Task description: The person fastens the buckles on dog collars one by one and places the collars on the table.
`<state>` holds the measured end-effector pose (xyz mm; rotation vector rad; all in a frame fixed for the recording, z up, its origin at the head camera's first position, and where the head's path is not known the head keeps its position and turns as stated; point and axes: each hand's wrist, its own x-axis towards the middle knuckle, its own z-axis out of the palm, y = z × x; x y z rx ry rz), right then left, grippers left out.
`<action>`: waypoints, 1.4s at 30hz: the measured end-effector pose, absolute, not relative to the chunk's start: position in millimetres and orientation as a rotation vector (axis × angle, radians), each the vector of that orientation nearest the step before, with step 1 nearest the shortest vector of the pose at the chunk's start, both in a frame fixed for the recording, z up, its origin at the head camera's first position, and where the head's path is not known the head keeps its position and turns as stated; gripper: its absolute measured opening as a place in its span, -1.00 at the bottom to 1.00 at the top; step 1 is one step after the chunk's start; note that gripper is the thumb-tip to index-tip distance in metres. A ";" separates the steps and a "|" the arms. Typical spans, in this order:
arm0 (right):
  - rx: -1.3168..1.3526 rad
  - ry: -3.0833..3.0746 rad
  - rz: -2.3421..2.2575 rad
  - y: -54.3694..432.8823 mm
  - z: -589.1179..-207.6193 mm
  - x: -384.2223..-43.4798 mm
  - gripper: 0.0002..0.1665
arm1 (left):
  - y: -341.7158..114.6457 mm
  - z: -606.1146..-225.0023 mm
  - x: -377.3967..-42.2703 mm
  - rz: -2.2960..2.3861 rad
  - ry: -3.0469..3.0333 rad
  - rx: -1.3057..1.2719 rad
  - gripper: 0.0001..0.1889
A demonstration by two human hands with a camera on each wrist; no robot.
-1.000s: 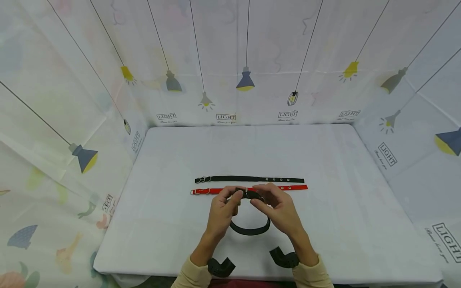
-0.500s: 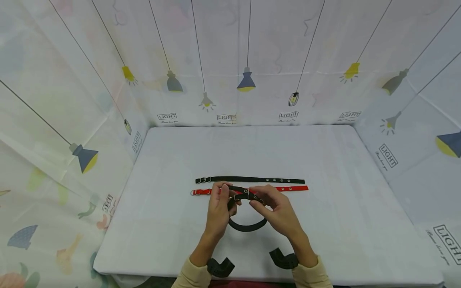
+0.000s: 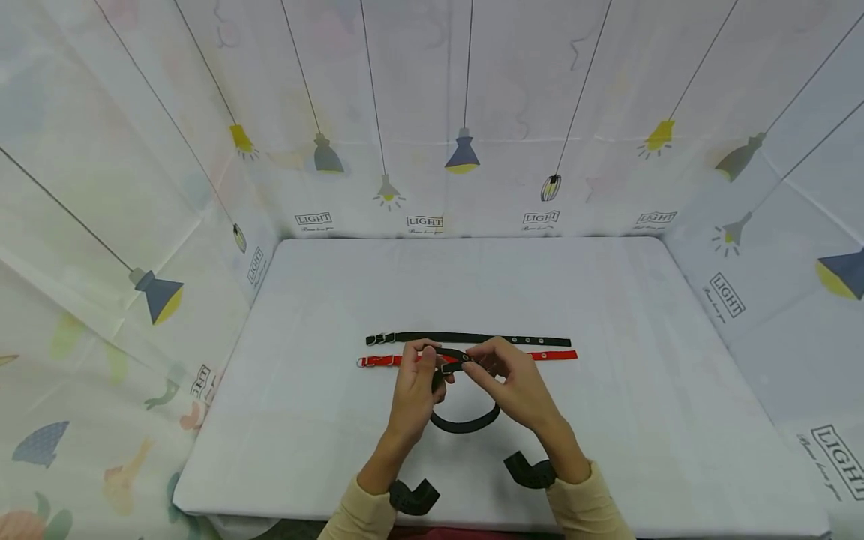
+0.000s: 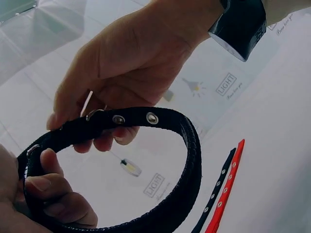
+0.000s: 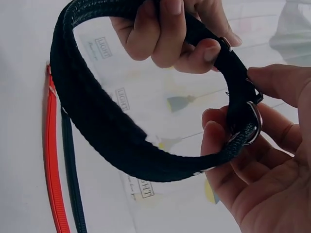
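A black collar [image 3: 466,427] with metal eyelets is bent into a loop and held up over the table. My left hand [image 3: 409,394] grips its left side, fingers curled round the strap. My right hand [image 3: 520,386] pinches the band at the buckle [image 5: 258,96]; a D-ring [image 5: 254,124] sits beside these fingers in the right wrist view. In the left wrist view, two eyelets [image 4: 152,118] show near my right fingers, and the strap passes through the metal there. Part of the buckle is hidden behind fingertips.
Beyond my hands, a flat black collar [image 3: 439,337] and a red collar [image 3: 378,361] lie side by side on the white table [image 3: 324,300]. My left fingers overlap the red one in the head view. Printed curtains [image 3: 405,112] enclose the table's back and sides.
My left hand has shifted its hold leftward from the buckle, and a length of strap now arches between the hands. My right fingers have since moved slightly left along the band.
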<state>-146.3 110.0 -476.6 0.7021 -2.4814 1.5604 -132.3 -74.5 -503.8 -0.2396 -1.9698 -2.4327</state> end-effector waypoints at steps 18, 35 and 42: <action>0.744 -2.473 1.590 108.0 -478.7 -167.9 -0.90 | -77.6 -506.0 -143.5 -2.443 -2.069 -0.253 -0.62; 0.469 -2.307 1.895 105.7 -485.3 -162.4 -0.75 | -74.6 -507.6 -138.1 -2.218 -2.224 -0.287 -0.77; 0.312 -2.189 1.956 103.5 -488.2 -162.7 -0.80 | -71.8 -505.7 -134.7 -2.148 -2.246 -0.288 -0.77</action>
